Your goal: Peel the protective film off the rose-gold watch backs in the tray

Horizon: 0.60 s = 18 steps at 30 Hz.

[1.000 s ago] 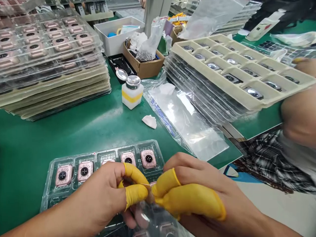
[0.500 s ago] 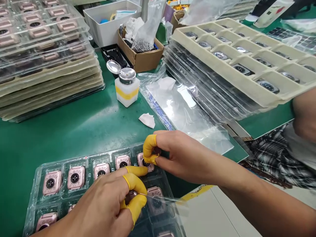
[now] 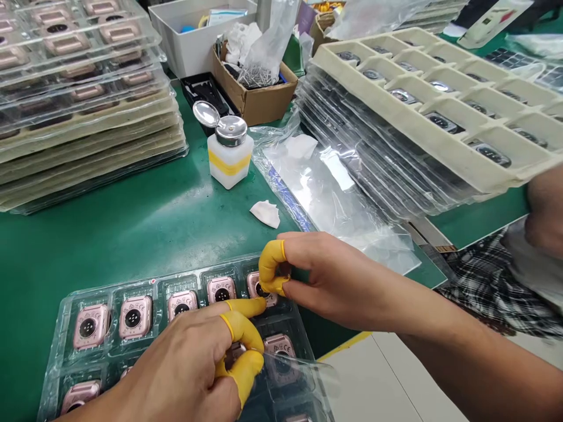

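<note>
A clear plastic blister tray (image 3: 65,328) lies on the green table at the bottom, with several pink watch cases in its pockets. My left hand (image 3: 193,369), in yellow finger cots, is closed and pinches a clear film strip (image 3: 299,369) and a small part over the tray's near row. My right hand (image 3: 316,275) pinches the rightmost pink watch case (image 3: 255,284) in the far row with cot-covered thumb and forefinger.
A white solvent dispenser bottle (image 3: 229,153) stands mid-table beside a crumpled wipe (image 3: 265,212). Stacked trays (image 3: 88,117) sit at left, a cream tray of dark watch cases (image 3: 422,129) at right. Another person's arm (image 3: 545,217) shows at the right edge.
A second ago both hands pinched film together near me. My right hand then moved forward to the far-row watch case, and my left hand stayed with the film.
</note>
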Available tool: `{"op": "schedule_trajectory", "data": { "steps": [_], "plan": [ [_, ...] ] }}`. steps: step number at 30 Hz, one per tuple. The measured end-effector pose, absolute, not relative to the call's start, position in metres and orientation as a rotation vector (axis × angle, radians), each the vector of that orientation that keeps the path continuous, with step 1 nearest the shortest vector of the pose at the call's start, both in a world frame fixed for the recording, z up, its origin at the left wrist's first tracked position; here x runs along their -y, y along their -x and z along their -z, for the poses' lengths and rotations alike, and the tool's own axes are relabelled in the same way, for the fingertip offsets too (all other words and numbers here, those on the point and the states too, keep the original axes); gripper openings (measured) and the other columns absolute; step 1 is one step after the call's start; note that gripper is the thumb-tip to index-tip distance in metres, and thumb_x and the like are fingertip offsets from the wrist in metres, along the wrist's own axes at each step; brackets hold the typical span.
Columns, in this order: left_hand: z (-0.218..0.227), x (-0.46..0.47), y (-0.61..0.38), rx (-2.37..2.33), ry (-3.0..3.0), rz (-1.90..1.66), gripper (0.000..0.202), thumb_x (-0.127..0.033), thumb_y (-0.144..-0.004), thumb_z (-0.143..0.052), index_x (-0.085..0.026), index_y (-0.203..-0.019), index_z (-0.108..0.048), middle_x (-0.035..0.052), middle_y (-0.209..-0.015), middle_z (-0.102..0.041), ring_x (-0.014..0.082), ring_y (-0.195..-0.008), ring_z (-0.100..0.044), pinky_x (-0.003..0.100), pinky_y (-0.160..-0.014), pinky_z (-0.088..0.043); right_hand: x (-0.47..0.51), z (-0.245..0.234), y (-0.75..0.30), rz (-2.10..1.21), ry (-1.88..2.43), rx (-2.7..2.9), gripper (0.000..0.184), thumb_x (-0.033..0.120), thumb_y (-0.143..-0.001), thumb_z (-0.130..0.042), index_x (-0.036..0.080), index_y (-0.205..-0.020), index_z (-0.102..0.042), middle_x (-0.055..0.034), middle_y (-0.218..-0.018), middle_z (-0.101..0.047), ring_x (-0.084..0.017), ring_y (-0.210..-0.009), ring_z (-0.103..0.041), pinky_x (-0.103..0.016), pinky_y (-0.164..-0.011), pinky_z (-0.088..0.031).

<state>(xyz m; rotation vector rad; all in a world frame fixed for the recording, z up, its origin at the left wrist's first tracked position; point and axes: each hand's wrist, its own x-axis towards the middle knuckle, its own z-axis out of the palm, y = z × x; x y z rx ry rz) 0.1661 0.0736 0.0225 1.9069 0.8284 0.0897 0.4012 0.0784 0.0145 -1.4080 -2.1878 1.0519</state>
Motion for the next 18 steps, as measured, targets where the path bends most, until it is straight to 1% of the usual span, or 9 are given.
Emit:
{"op": "schedule_trajectory", "data": {
  "steps": [3,4,9,11,14,16,18],
  "plan": [
    [-0.0216,-0.0739,-0.1649,-0.822,-1.910,-0.089,0.017,-0.014,-0.089,-0.052,-0.023,-0.084,-0.066,0.0021,-0.103,-0.077,0.0148,-0.078,-0.072,0.023,-0.070,-0.054,-0.0790,-0.0151,-0.4027,-1.118,1.388,2.131,0.028,-0.004,-0.077,-0.057,0.022,-0.085,-0.063,0.0052,-0.085,-0.073,-0.014,-0.079,-0.065,-0.024,-0.070,-0.044],
    [-0.0211,-0.0741,-0.1647,-0.824,-1.919,-0.095,0.017,-0.014,-0.089,-0.052,-0.023,-0.084,-0.066,0.0023,-0.102,-0.077,0.0148,-0.078,-0.072,0.023,-0.070,-0.054,-0.0792,-0.0150,-0.4027,-1.113,1.393,2.139,0.027,-0.003,-0.077,-0.057,0.021,-0.085,-0.063,0.0049,-0.085,-0.073,-0.014,-0.080,-0.065,-0.024,-0.070,-0.044],
    [-0.0172,-0.0751,-0.1645,-0.772,-1.951,-0.082,0.017,-0.019,-0.089,-0.053,-0.023,-0.078,-0.065,0.0006,-0.079,-0.072,0.0154,-0.070,-0.068,0.022,-0.062,-0.051,-0.0815,-0.0143,-0.3994,-1.087,1.415,2.202,0.021,-0.001,-0.079,-0.058,0.019,-0.084,-0.065,0.0017,-0.085,-0.071,-0.016,-0.080,-0.063,-0.026,-0.068,-0.042],
    [-0.0181,-0.0749,-0.1647,-0.768,-1.958,-0.086,0.016,-0.019,-0.088,-0.054,-0.023,-0.078,-0.065,0.0006,-0.078,-0.071,0.0165,-0.074,-0.070,0.022,-0.063,-0.051,-0.0823,-0.0140,-0.3983,-1.082,1.431,2.220,0.021,0.000,-0.079,-0.059,0.018,-0.084,-0.065,0.0004,-0.084,-0.070,-0.016,-0.079,-0.063,-0.026,-0.068,-0.042],
    [-0.0222,-0.0738,-0.1649,-0.809,-1.976,-0.113,0.018,-0.015,-0.087,-0.052,-0.023,-0.081,-0.067,0.0010,-0.081,-0.072,0.0174,-0.080,-0.072,0.022,-0.067,-0.052,-0.0826,-0.0135,-0.3978,-1.073,1.459,2.230,0.021,-0.001,-0.079,-0.059,0.018,-0.085,-0.067,-0.0010,-0.084,-0.068,-0.017,-0.079,-0.062,-0.027,-0.068,-0.042],
    [-0.0239,-0.0731,-0.1648,-0.827,-1.983,-0.108,0.019,-0.014,-0.088,-0.051,-0.023,-0.083,-0.067,0.0011,-0.081,-0.072,0.0173,-0.080,-0.071,0.022,-0.067,-0.052,-0.0824,-0.0131,-0.3980,-1.078,1.457,2.228,0.022,-0.001,-0.079,-0.059,0.018,-0.085,-0.067,-0.0009,-0.084,-0.068,-0.017,-0.079,-0.062,-0.027,-0.068,-0.041],
    [-0.0239,-0.0729,-0.1645,-0.791,-1.980,-0.105,0.018,-0.016,-0.088,-0.052,-0.023,-0.080,-0.066,0.0002,-0.078,-0.071,0.0160,-0.075,-0.070,0.021,-0.063,-0.050,-0.0823,-0.0127,-0.3984,-1.087,1.443,2.226,0.021,-0.001,-0.079,-0.059,0.018,-0.085,-0.067,-0.0002,-0.084,-0.068,-0.016,-0.079,-0.061,-0.026,-0.068,-0.040]
  ]
}}
